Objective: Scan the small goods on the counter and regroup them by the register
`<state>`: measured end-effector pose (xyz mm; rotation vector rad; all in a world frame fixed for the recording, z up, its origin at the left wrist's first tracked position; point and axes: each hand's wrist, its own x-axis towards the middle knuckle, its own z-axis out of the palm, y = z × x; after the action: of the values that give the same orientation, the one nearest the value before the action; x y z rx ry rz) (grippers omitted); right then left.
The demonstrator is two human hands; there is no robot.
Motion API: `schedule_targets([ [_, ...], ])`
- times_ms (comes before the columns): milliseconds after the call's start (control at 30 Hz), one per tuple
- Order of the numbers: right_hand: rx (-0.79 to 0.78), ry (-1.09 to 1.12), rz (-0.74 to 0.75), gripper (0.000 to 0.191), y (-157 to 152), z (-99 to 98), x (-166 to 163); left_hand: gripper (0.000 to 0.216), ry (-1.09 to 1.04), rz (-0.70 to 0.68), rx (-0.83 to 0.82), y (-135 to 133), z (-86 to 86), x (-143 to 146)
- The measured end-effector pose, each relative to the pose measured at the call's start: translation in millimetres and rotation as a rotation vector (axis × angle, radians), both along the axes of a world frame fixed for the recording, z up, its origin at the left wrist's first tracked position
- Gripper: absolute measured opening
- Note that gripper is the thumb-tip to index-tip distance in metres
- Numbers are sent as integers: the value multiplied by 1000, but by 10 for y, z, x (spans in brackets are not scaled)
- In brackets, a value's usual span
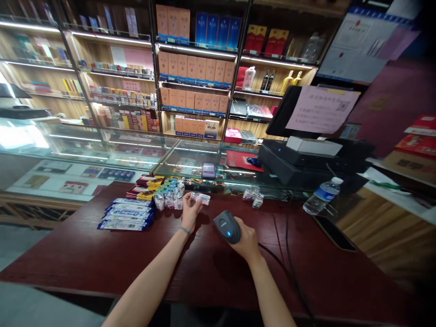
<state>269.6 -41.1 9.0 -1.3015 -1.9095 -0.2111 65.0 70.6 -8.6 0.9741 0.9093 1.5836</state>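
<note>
My left hand (190,211) pinches a small clear bottle (203,198) with a pale label, tipped on its side above the dark red table (136,259). In my right hand (247,240) is a grey barcode scanner (226,226) with a blue light, its head angled toward the bottle. Just left of my left hand stands a cluster of similar small bottles (169,195). Beside them lie blue-and-white packets (126,215) in a row, with red and yellow packets (146,187) behind. A smaller group of little bottles (254,196) stands to the right.
The scanner's black cable (284,268) runs across the table's right side. A water bottle (323,196) and a phone (334,233) are at the right edge. Behind are a glass counter (136,152), a monitor (284,111) and shelves of boxed goods (195,68).
</note>
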Motion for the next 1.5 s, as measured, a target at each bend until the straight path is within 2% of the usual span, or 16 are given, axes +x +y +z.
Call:
schedule_targets([
  [133, -52, -47, 3, 36, -3, 26, -43, 53, -62, 5, -3, 6, -6, -25],
  [333, -33, -19, 9, 43, -14, 84, -36, 55, 24, 6, 2, 30, -24, -17],
  [467, -6, -11, -4, 40, -27, 172, 0, 58, 59, -7, 14, 16, -56, -6],
  [567, 9, -5, -27, 36, -33, 220, 117, 60, 83, -22, 23, -8, -28, 28],
  [667, 25, 8, -99, 37, -44, 222, 359, 49, 164, -67, 38, -15, 47, 136],
  [833, 50, 19, -196, 42, -109, 189, 887, 45, 369, -96, 38, 47, 161, 552],
  [1000, 82, 38, -253, 40, -200, 210, 1247, 41, 610, -90, 127, 154, 57, 1105],
  [1167, 94, 29, -262, 36, -258, 201, 1419, 40, 686, -57, 124, 280, -95, 1552],
  [1367, 90, 68, -273, 38, -256, 126, 1521, 44, 837, -40, 159, 478, -115, 1976],
  [1500, 118, 86, -270, 37, -233, 105, 1502, 47, 865, -33, 202, 584, -165, 2130],
])
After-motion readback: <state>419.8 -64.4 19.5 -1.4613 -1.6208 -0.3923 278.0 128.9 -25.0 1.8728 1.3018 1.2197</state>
